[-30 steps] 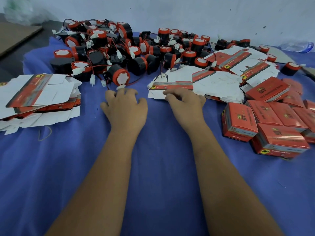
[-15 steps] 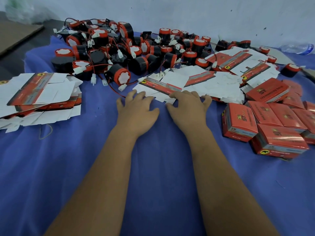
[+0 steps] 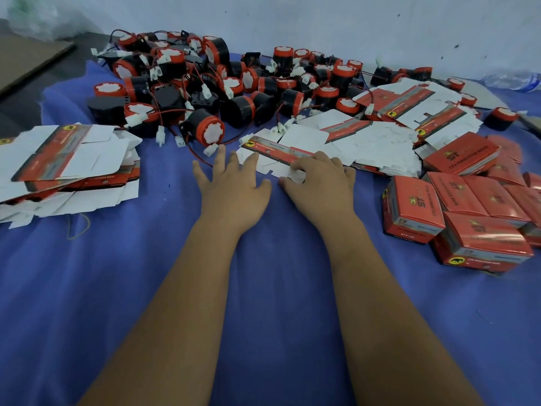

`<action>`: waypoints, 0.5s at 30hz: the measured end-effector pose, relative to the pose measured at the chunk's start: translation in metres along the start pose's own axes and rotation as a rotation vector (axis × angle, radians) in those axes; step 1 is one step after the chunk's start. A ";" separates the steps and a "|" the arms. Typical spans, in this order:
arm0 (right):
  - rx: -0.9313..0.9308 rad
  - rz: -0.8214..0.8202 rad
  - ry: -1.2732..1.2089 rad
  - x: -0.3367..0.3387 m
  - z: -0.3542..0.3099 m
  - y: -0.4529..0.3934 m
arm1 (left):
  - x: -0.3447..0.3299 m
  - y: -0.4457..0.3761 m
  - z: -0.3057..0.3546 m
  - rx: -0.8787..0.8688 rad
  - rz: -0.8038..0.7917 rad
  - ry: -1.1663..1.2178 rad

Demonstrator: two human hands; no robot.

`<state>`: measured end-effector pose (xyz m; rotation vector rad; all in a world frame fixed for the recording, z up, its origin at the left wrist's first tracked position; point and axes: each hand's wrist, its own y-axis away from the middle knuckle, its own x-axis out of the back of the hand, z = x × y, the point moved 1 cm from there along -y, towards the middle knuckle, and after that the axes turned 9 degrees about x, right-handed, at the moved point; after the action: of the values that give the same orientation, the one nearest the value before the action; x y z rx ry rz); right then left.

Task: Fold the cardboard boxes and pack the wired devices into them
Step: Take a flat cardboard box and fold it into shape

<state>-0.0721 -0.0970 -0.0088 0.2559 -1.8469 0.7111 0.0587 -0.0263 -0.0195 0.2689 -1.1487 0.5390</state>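
Note:
A flat, unfolded cardboard box [image 3: 272, 153], white with a red printed strip, lies at the near edge of a spread of flat boxes [image 3: 380, 142]. My right hand [image 3: 319, 178] rests on its near right corner, fingers curled over the card and thumb at its edge. My left hand [image 3: 231, 186] lies beside it on the blue cloth [image 3: 263, 303], fingers straight and spread, the fingertips reaching the box's left end. Just beyond is a black-and-red wired device [image 3: 205, 128], at the front of a big pile of such devices [image 3: 205, 80].
Another stack of flat boxes [image 3: 67, 159] sits at the left, with a rubber band [image 3: 79, 227] near it. Several folded red boxes [image 3: 468, 218] are heaped at the right. A plastic bottle [image 3: 512, 80] lies against the far wall, and a brown cardboard sheet [image 3: 26, 60] is at the far left.
My right hand has dragged the flat box left and towards me. My left hand moved right, away from the device, and spread its fingers beside the box.

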 end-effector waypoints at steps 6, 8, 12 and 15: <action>0.018 0.026 -0.261 -0.001 -0.002 0.003 | 0.004 -0.001 0.000 -0.022 0.049 0.054; 0.002 0.057 -0.343 0.001 -0.002 0.002 | 0.005 0.000 0.002 -0.027 0.078 0.055; -0.005 0.123 -0.278 0.004 0.001 0.001 | 0.005 0.002 0.004 -0.074 0.101 0.056; -0.035 0.145 -0.104 0.007 0.001 0.002 | 0.002 0.002 0.002 -0.103 0.120 0.086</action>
<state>-0.0765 -0.0950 -0.0038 0.1388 -1.9906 0.7763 0.0570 -0.0247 -0.0169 0.0874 -1.1103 0.5897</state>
